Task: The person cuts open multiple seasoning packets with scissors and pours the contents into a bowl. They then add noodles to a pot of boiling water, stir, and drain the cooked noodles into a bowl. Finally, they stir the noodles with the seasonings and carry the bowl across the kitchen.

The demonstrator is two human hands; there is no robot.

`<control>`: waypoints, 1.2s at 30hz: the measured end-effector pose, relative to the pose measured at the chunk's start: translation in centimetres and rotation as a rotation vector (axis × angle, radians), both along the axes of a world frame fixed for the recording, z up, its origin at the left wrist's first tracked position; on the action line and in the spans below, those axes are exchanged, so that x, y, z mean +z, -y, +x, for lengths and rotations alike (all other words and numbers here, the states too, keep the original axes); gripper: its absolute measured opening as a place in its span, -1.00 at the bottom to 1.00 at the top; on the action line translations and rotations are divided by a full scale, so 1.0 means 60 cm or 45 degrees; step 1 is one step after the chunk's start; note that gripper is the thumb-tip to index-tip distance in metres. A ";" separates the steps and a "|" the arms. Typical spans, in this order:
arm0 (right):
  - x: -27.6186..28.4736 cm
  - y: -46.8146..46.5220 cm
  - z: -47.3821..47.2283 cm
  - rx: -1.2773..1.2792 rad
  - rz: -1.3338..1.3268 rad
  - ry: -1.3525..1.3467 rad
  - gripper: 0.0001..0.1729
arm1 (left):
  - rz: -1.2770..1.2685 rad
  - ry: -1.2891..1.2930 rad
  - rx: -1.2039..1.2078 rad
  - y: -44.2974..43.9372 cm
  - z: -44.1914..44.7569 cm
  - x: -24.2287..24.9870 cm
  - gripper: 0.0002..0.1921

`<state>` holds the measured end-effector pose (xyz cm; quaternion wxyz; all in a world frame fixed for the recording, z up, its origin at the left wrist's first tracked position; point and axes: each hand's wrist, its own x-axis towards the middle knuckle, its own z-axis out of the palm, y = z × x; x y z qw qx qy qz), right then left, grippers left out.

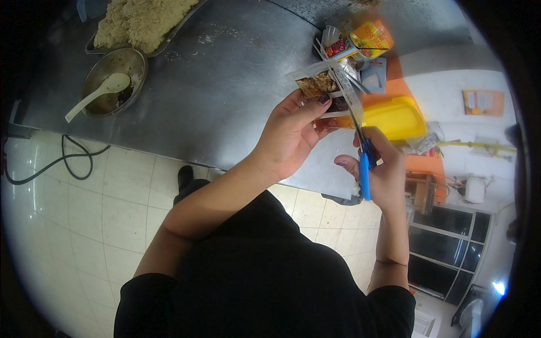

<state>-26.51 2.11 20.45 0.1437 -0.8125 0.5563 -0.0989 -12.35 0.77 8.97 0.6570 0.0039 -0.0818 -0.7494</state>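
Scissors with blue handles (pixel 364 177) are in my right hand (pixel 380 164), their blades pointing up and away from me. My left hand (pixel 291 129) holds a strip of clear plastic sachets (pixel 319 84) over the steel worktop's right part. The sachets' contents look brown, dark and reddish-orange. The blades lie across or right beside the strip's right edge; whether they are cutting it I cannot tell. Beyond the hands stand a red and white can (pixel 339 48) and a yellow food packet (pixel 372 38), with a clear plastic cup (pixel 331 35) beside them.
At the steel worktop's (pixel 211 93) left, a metal bowl (pixel 141 69) holds a pale spoon (pixel 114 83). Behind it, a tray (pixel 169 44) carries a crumbly yellowish mass (pixel 139 23). A yellow plastic container (pixel 397 118) lies right of my hands. A dark hose (pixel 67 157) is on the tiled floor.
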 end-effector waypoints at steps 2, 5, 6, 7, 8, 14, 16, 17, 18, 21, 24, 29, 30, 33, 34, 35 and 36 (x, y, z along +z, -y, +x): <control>-0.001 0.000 -0.002 -0.007 0.005 0.008 -0.35 | -0.017 -0.014 -0.012 0.002 -0.001 -0.003 -0.73; 0.001 0.003 -0.004 0.018 0.009 0.001 -0.34 | 0.012 0.055 -0.096 0.005 -0.003 -0.008 -0.75; 0.002 0.004 -0.005 0.022 0.007 -0.018 -0.33 | -0.015 0.038 -0.098 0.004 -0.006 -0.008 -0.75; 0.003 0.005 -0.006 0.045 -0.003 -0.030 -0.32 | -0.002 0.033 -0.108 0.003 -0.010 -0.008 -0.76; 0.002 0.006 -0.007 0.021 0.013 -0.026 -0.32 | 0.007 0.026 -0.126 0.003 -0.013 -0.008 -0.76; -0.009 0.011 -0.016 -0.002 -0.044 0.014 -0.34 | 0.019 0.055 -0.141 0.007 -0.021 -0.010 -0.76; -0.009 0.012 -0.019 -0.002 -0.043 -0.007 -0.34 | 0.000 0.028 -0.150 0.009 -0.023 -0.011 -0.76; -0.009 0.012 -0.021 0.004 -0.015 0.000 -0.32 | 0.001 0.019 -0.156 0.009 -0.024 -0.011 -0.76; -0.008 0.013 -0.021 0.004 0.019 -0.002 -0.30 | 0.009 0.031 -0.166 0.010 -0.025 -0.012 -0.76; -0.007 0.016 -0.021 0.073 -0.040 0.008 -0.25 | 0.023 0.073 -0.187 0.009 -0.029 -0.013 -0.76; -0.008 0.018 -0.021 0.043 -0.020 -0.001 -0.22 | 0.036 0.097 -0.204 0.006 -0.033 -0.012 -0.75; -0.007 0.017 -0.027 -0.082 0.055 -0.011 -0.24 | 0.062 0.052 -0.253 0.005 -0.037 -0.008 -0.74; -0.007 0.017 -0.028 -0.093 0.058 -0.031 -0.24 | 0.067 0.057 -0.257 0.005 -0.037 -0.008 -0.74; -0.008 0.018 -0.026 -0.092 0.043 -0.032 -0.26 | 0.076 0.078 -0.258 0.007 -0.037 -0.011 -0.72; -0.009 0.019 -0.024 -0.155 0.073 -0.061 -0.26 | 0.071 0.079 -0.261 0.007 -0.037 -0.012 -0.72; -0.010 0.019 -0.023 -0.114 0.058 -0.033 -0.26 | 0.074 0.082 -0.268 0.008 -0.037 -0.015 -0.71; -0.010 0.020 -0.023 -0.144 0.083 -0.045 -0.25 | 0.056 0.065 -0.265 0.009 -0.038 -0.017 -0.70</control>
